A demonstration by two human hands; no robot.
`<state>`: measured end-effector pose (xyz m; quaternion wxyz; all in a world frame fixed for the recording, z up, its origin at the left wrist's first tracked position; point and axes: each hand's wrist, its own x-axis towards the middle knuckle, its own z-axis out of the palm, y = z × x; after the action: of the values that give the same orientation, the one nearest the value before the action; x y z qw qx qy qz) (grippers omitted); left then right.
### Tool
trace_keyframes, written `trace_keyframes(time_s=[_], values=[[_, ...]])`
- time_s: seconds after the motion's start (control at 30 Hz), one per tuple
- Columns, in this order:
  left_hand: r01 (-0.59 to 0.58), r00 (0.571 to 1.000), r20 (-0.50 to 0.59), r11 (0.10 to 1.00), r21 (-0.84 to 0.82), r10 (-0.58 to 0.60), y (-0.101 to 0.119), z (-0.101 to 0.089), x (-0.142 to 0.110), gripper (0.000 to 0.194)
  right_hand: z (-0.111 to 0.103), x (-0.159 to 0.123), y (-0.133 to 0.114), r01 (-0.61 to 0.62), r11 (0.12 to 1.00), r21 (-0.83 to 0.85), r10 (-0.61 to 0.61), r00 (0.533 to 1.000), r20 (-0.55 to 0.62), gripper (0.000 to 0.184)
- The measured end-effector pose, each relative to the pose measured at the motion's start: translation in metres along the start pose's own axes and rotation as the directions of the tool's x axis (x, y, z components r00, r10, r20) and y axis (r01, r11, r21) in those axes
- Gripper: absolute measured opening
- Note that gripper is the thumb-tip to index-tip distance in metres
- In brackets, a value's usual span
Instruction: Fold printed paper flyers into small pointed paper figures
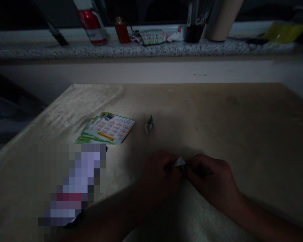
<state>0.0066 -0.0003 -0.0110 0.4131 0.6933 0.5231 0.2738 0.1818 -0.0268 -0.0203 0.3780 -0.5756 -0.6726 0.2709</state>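
Note:
Between my two hands, a small folded piece of paper (180,162) shows a pale triangular tip. My left hand (159,173) pinches it from the left, its fingers curled and partly in shadow. From the right, the fingertips of my right hand (213,173) press on the same paper. The paper's lower part is hidden by the fingers. Farther off on the table stands another small folded paper (149,126), green and white. To its left lies a fanned stack of printed calendar cards (113,127).
The table (255,134) is dimly lit. A pixelated bright object (78,178) lies at the left. On the stone windowsill (146,50) stand a red spray can (92,27), a small red bottle (122,32), a crumpled wrapper (153,37), a dark cola bottle (195,25) and a beige cylinder (223,20).

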Motion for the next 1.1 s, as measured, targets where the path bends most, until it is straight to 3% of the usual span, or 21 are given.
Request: trace_keyframes(time_s=[0.13,0.23,0.37,0.47,0.6,0.73,1.0,1.1], values=[[0.008,0.999,-0.032,0.999,-0.045,-0.010,-0.003,0.001,-0.001,0.009,0.001,0.001,0.001,-0.082,0.993,0.088,0.081,0.997,0.016,0.020],[0.005,1.000,0.017,0.979,-0.202,-0.002,-0.005,0.000,-0.001,0.009,0.002,0.003,0.000,-0.144,0.962,0.233,0.142,0.990,0.022,0.020],[0.119,0.980,0.199,0.808,-0.578,-0.002,-0.010,-0.003,0.002,0.018,0.004,0.004,-0.002,-0.134,0.912,0.387,0.150,0.989,-0.011,0.019],[0.224,0.950,0.310,0.641,-0.735,0.024,-0.015,-0.003,0.004,0.019,0.002,0.002,-0.003,-0.048,0.920,0.389,0.092,0.991,-0.093,0.023],[0.282,0.944,0.331,0.537,-0.795,-0.004,-0.018,-0.001,0.006,0.024,-0.004,-0.001,-0.002,0.152,0.958,0.244,-0.115,0.981,-0.157,0.015],[0.297,0.947,0.318,0.498,-0.815,-0.045,-0.016,-0.003,0.008,0.024,-0.008,-0.001,-0.001,0.340,0.930,0.137,-0.324,0.938,-0.126,0.031],[0.258,0.956,0.295,0.489,-0.833,-0.002,-0.018,-0.004,0.005,0.020,-0.007,0.001,0.000,0.408,0.910,0.068,-0.394,0.905,-0.160,0.027],[0.280,0.953,0.299,0.473,-0.835,-0.036,-0.020,-0.005,0.005,0.022,-0.007,0.001,-0.001,0.407,0.912,0.060,-0.394,0.906,-0.152,0.027]])
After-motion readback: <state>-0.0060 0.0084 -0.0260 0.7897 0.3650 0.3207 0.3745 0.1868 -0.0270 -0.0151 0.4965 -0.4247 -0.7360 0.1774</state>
